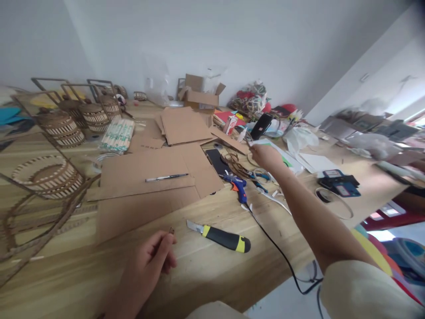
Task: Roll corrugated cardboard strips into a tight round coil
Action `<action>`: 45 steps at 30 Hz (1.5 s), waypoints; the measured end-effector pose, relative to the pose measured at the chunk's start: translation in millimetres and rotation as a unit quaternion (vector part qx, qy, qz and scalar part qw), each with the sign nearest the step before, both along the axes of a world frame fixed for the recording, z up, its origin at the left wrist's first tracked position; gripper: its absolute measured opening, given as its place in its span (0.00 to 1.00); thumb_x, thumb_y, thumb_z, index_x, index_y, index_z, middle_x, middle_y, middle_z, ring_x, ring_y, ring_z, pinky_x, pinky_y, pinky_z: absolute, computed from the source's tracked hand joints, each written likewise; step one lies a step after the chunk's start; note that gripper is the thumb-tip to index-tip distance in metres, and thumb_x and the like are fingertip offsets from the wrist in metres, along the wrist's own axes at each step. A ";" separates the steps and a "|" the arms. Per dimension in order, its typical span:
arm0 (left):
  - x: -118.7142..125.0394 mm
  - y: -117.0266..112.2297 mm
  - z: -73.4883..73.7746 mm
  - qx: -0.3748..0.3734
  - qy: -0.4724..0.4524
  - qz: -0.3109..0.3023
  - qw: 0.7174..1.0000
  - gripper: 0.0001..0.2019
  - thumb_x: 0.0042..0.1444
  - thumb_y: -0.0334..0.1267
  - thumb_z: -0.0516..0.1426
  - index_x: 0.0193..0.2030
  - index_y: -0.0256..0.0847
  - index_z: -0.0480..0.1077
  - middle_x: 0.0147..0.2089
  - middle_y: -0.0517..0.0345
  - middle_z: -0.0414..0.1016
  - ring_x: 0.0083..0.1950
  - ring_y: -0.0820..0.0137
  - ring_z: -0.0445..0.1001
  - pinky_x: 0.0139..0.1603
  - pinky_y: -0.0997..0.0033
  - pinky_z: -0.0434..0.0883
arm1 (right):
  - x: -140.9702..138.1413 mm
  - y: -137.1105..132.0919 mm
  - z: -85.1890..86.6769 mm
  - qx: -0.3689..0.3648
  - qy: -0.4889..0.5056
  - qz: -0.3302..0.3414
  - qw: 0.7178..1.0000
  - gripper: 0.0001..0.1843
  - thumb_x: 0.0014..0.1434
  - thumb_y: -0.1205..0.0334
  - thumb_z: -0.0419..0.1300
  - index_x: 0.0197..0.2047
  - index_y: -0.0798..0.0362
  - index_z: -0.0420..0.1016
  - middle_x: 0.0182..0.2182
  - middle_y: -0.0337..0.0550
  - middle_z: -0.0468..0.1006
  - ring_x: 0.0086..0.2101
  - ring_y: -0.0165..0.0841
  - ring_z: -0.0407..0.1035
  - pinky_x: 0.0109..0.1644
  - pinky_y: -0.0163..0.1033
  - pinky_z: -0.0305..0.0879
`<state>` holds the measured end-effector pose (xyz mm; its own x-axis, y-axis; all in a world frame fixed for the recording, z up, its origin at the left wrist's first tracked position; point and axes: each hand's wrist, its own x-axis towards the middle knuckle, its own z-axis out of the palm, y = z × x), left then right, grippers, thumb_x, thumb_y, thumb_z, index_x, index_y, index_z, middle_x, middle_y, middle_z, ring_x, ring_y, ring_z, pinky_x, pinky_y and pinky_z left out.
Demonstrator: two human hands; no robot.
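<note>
My left hand (149, 261) is closed in a pinch near the front of the table, with the tip of a small brown piece (171, 231) showing between thumb and finger. A utility knife (226, 238), black and yellow with its blade out, lies just right of it. Stretched far forward, my right hand (265, 156) has its fingers bunched downward among the clutter; what they hold, if anything, is hidden. Below that hand are coiled brown strips (234, 163), a blue hot glue gun (238, 187) and a black phone (218, 162). A pen (166, 177) rests on flat cardboard (142, 166).
Woven baskets with tall handles (59, 128) and an open basket (49, 175) stand at left, near bundled sticks (117, 134). Stacked cardboard (186, 125) and an open box (202, 95) sit behind. The glue gun's cord (275, 246) runs off the front edge.
</note>
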<state>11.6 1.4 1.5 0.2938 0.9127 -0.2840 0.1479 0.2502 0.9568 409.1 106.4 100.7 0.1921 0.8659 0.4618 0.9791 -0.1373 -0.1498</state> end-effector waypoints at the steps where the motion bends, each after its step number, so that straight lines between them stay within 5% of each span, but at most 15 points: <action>1: 0.3 -0.2 -0.5 0.003 0.004 -0.007 1.000 0.23 0.60 0.61 0.55 0.32 0.41 0.72 0.19 0.62 0.72 0.21 0.70 0.69 0.24 0.72 0.65 | 1.2 -3.3 -9.2 -0.028 0.000 -0.006 1.000 0.13 0.72 0.56 0.56 0.51 0.53 0.76 0.47 0.46 0.79 0.44 0.35 0.76 0.48 0.45 0.75; 5: 3.1 0.9 -3.4 0.012 0.028 -0.039 0.999 0.24 0.61 0.62 0.53 0.32 0.42 0.71 0.18 0.63 0.70 0.20 0.69 0.68 0.24 0.72 0.63 | -22.5 -23.9 -32.7 -0.096 0.005 -0.001 0.995 0.17 0.67 0.55 0.62 0.55 0.55 0.74 0.53 0.50 0.77 0.50 0.41 0.75 0.53 0.53 0.74; 7: 6.0 1.9 -2.1 0.016 0.048 -0.065 0.997 0.24 0.61 0.62 0.52 0.32 0.42 0.71 0.18 0.63 0.69 0.20 0.69 0.68 0.24 0.71 0.63 | -55.3 -38.7 -41.2 -0.127 0.020 0.057 0.990 0.12 0.65 0.59 0.64 0.48 0.57 0.79 0.47 0.55 0.82 0.49 0.46 0.76 0.55 0.56 0.71; 9: 9.7 2.3 2.6 0.030 0.072 -0.098 0.992 0.22 0.62 0.59 0.51 0.32 0.42 0.71 0.18 0.64 0.69 0.20 0.69 0.68 0.26 0.71 0.63 | -97.5 -56.8 -49.8 -0.165 0.051 0.164 0.971 0.13 0.62 0.57 0.66 0.49 0.50 0.79 0.45 0.46 0.84 0.48 0.40 0.78 0.54 0.46 0.72; 10: 11.5 2.1 6.0 0.044 0.081 -0.107 0.990 0.21 0.63 0.56 0.50 0.31 0.42 0.71 0.18 0.64 0.68 0.21 0.69 0.68 0.27 0.71 0.63 | -119.0 -66.3 -53.9 -0.189 0.082 0.243 0.948 0.15 0.64 0.55 0.64 0.53 0.46 0.78 0.43 0.41 0.84 0.44 0.35 0.79 0.49 0.39 0.74; 12: 14.4 1.5 13.1 0.061 0.079 -0.123 0.987 0.20 0.64 0.53 0.50 0.28 0.43 0.68 0.18 0.64 0.68 0.21 0.70 0.67 0.27 0.72 0.62 | -156.7 -83.5 -61.0 -0.234 0.249 0.397 0.852 0.12 0.69 0.56 0.56 0.49 0.48 0.78 0.35 0.39 0.84 0.35 0.32 0.78 0.37 0.35 0.73; 14: 15.4 0.9 18.5 0.077 0.071 -0.134 0.985 0.18 0.64 0.50 0.51 0.28 0.43 0.68 0.19 0.64 0.68 0.22 0.71 0.67 0.27 0.72 0.61 | -182.4 -94.0 -66.6 -0.262 0.334 0.417 0.804 0.17 0.71 0.54 0.52 0.34 0.50 0.76 0.24 0.36 0.77 0.24 0.29 0.71 0.27 0.32 0.66; 20: 7.1 -3.0 21.4 0.027 0.027 -0.125 0.991 0.19 0.65 0.53 0.49 0.34 0.41 0.68 0.20 0.64 0.68 0.22 0.72 0.66 0.25 0.74 0.61 | -190.7 -76.7 -80.2 -0.281 0.435 0.346 0.783 0.26 0.67 0.41 0.54 0.23 0.50 0.67 0.17 0.32 0.66 0.20 0.27 0.60 0.23 0.33 0.57; 27: -28.1 -10.7 36.9 0.012 -0.023 -0.130 0.991 0.22 0.65 0.59 0.52 0.33 0.41 0.68 0.21 0.63 0.70 0.22 0.74 0.66 0.24 0.77 0.62 | -106.9 -3.5 -101.4 -0.123 0.566 0.202 0.789 0.25 0.51 0.40 0.71 0.17 0.48 0.71 0.15 0.41 0.67 0.16 0.27 0.60 0.19 0.41 0.53; 30: -54.9 -11.4 41.5 0.009 -0.032 -0.129 0.991 0.26 0.62 0.64 0.52 0.33 0.40 0.69 0.20 0.62 0.70 0.20 0.74 0.66 0.22 0.78 0.62 | -81.1 17.9 -98.7 -0.047 0.603 0.161 0.780 0.27 0.50 0.40 0.71 0.16 0.47 0.66 0.14 0.39 0.61 0.15 0.25 0.56 0.17 0.42 0.46; 32: -77.9 -6.7 38.8 0.071 0.025 -0.079 0.994 0.30 0.62 0.67 0.48 0.32 0.40 0.71 0.19 0.59 0.71 0.18 0.73 0.68 0.20 0.76 0.64 | -75.2 24.9 -92.3 0.001 0.627 0.134 0.767 0.26 0.50 0.43 0.71 0.17 0.48 0.63 0.16 0.36 0.59 0.16 0.23 0.55 0.17 0.39 0.45; 34: -105.6 4.5 32.3 0.202 0.195 0.031 0.959 0.35 0.67 0.65 0.38 0.30 0.39 0.71 0.18 0.56 0.73 0.16 0.71 0.69 0.20 0.73 0.68 | -76.9 28.1 -86.6 0.025 0.652 0.106 0.751 0.24 0.48 0.49 0.71 0.20 0.49 0.61 0.19 0.33 0.59 0.18 0.22 0.54 0.18 0.33 0.48; 39: -186.0 55.4 12.3 0.252 0.384 0.143 0.877 0.18 0.69 0.44 0.45 0.48 0.37 0.73 0.45 0.43 0.82 0.45 0.58 0.80 0.50 0.54 0.76 | -98.2 26.0 -87.7 -0.034 0.683 0.010 0.730 0.11 0.54 0.60 0.64 0.25 0.54 0.67 0.20 0.34 0.63 0.18 0.21 0.54 0.17 0.26 0.53; 42: -221.8 85.9 3.9 0.264 0.477 0.081 0.834 0.20 0.58 0.30 0.51 0.56 0.35 0.72 0.64 0.39 0.74 0.66 0.51 0.69 0.70 0.44 0.61 | -110.3 19.8 -92.9 -0.096 0.667 -0.034 0.738 0.08 0.58 0.63 0.61 0.30 0.57 0.75 0.23 0.40 0.70 0.18 0.23 0.58 0.17 0.27 0.56; 45: -237.2 110.4 0.8 0.257 0.532 -0.036 0.806 0.30 0.49 0.25 0.56 0.61 0.37 0.71 0.70 0.45 0.68 0.72 0.54 0.62 0.73 0.53 0.57 | -115.7 12.4 -95.6 -0.152 0.624 -0.048 0.765 0.07 0.58 0.61 0.62 0.37 0.56 0.78 0.27 0.42 0.75 0.20 0.25 0.62 0.20 0.28 0.60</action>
